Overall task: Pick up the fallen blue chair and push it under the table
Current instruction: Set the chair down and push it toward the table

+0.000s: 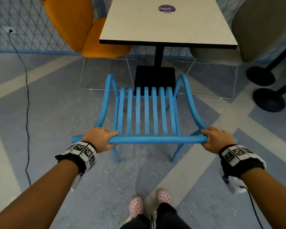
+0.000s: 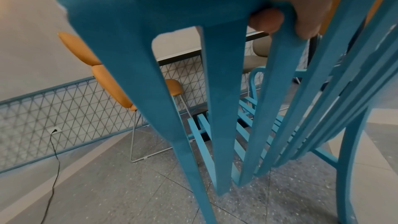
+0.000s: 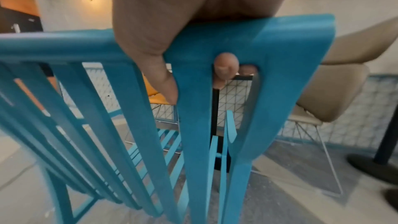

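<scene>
The blue slatted chair (image 1: 147, 113) stands upright on the floor, facing the cream-topped table (image 1: 168, 25), with its seat front near the table's black base (image 1: 154, 78). My left hand (image 1: 99, 138) grips the left end of the chair's top rail, and my right hand (image 1: 217, 139) grips the right end. In the left wrist view my fingers (image 2: 267, 19) curl round the blue chair (image 2: 150, 23) rail. In the right wrist view my thumb (image 3: 159, 77) and fingertips wrap round the blue chair (image 3: 247, 40) rail.
An orange chair (image 1: 82, 27) stands left of the table and a beige chair (image 1: 257, 30) to the right. Black round pedestal bases (image 1: 264, 90) sit on the floor at far right. A black cable (image 1: 27, 103) runs along the floor at left. My feet (image 1: 149, 204) are behind the chair.
</scene>
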Motion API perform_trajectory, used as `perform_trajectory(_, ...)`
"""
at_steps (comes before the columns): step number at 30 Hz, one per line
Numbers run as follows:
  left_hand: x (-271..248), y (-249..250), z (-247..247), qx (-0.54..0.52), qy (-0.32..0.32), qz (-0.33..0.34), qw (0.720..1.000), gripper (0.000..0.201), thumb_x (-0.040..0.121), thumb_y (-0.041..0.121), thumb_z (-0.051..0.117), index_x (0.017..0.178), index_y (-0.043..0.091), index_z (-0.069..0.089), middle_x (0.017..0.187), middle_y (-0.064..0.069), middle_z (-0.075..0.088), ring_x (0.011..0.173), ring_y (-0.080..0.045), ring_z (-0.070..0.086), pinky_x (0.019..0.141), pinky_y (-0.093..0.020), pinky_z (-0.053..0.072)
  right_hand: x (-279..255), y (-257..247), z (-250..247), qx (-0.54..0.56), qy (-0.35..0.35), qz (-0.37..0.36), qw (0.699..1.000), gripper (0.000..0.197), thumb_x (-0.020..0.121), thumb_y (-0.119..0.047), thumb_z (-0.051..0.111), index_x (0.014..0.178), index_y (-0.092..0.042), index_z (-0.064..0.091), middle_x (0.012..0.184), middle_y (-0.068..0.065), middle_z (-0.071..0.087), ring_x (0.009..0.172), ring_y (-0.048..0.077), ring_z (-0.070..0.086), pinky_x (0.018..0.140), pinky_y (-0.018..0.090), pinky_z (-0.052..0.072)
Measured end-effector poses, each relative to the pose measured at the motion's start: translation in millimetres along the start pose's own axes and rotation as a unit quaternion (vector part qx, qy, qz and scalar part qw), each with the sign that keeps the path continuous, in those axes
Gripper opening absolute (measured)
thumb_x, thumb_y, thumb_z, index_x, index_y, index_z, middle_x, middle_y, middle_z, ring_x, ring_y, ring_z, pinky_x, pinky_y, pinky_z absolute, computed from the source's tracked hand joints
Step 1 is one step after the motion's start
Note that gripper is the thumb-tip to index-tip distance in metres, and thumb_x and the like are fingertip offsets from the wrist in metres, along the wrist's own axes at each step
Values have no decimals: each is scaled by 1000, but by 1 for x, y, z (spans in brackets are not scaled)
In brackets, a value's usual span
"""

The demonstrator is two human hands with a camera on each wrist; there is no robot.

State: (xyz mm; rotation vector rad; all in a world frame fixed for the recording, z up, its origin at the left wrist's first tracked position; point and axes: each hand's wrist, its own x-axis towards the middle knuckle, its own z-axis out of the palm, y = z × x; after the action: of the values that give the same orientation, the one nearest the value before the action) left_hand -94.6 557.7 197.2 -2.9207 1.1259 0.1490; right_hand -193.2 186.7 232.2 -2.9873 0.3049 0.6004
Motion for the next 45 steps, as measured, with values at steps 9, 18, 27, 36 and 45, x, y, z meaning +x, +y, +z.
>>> perform_trajectory(9,50,-3,-10,2,-34,-48,998,26,77,47,63,75,22,57,57,-5,63,52,-23,52,48,-28,39,34,13,-14,-24,-12,37,999,22,81,-32,59,103,-27,61,83,-4,44,82,29,64,72,38,51)
perform_trajectory(18,109,-14,-13,-9,-59,-92,994,23,79,46,59,84,23,59,78,-1,71,72,-26,65,60,-32,51,87,36,-36,-35,-26,24,999,24,82,-30,55,106,-28,58,96,0,56,93,27,63,67,32,43)
perform_trajectory(27,142,-30,-18,15,-26,-147,989,39,38,38,90,58,22,60,50,3,65,39,-21,60,38,-30,50,117,41,-35,6,-22,-3,1000,26,81,-28,53,107,-28,60,103,3,60,97,32,64,72,36,48)
perform_trajectory(36,148,0,-24,5,-12,-197,980,30,50,31,86,61,21,60,59,0,69,59,-25,65,64,-41,46,119,56,-44,24,-14,4,1000,27,81,-30,55,107,-31,61,106,3,60,95,31,64,78,38,53)
perform_trajectory(45,153,20,-21,31,-16,-153,988,44,29,33,91,53,23,56,45,3,62,43,-23,61,47,-37,49,100,75,-39,-8,-5,24,1000,24,82,-30,56,106,-28,62,104,3,61,92,32,65,74,36,53)
